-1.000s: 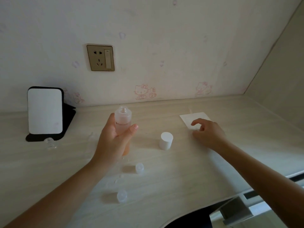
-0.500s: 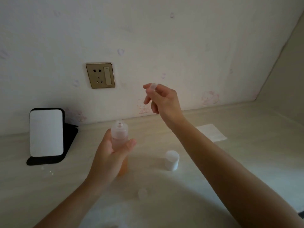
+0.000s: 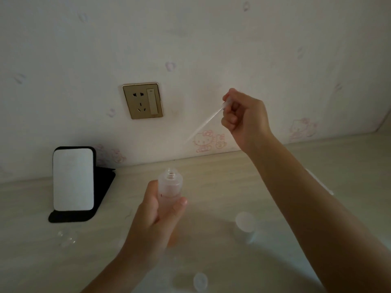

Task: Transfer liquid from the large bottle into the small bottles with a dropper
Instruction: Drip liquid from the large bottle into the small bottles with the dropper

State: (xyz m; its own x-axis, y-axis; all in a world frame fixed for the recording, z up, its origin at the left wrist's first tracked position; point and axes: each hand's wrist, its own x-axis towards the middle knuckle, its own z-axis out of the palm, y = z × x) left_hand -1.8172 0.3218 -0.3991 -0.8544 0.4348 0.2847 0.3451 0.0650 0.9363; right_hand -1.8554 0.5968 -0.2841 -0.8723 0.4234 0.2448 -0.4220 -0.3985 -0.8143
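Your left hand [image 3: 152,225] is curled round the large bottle [image 3: 170,187], upright with its neck uncapped and its base hidden behind your fingers. Your right hand [image 3: 246,118] pinches the top end of the dropper [image 3: 203,123], which is raised in the air, tip slanting down to the left, well above the bottle's mouth. Line the tip up over the neck first, swing the dropper closer to vertical, then lower it straight in. Squeezing the bulb before the tip meets the liquid and easing off slowly should draw cleanly. A clear small bottle [image 3: 65,237] waits near the black stand [image 3: 101,187], and the white cap [image 3: 244,226] sits to the right. The bottle shows only a tiny red mark, too small to read, and the wallpaper's pink cartoon cats [image 3: 203,140] carry no legible words
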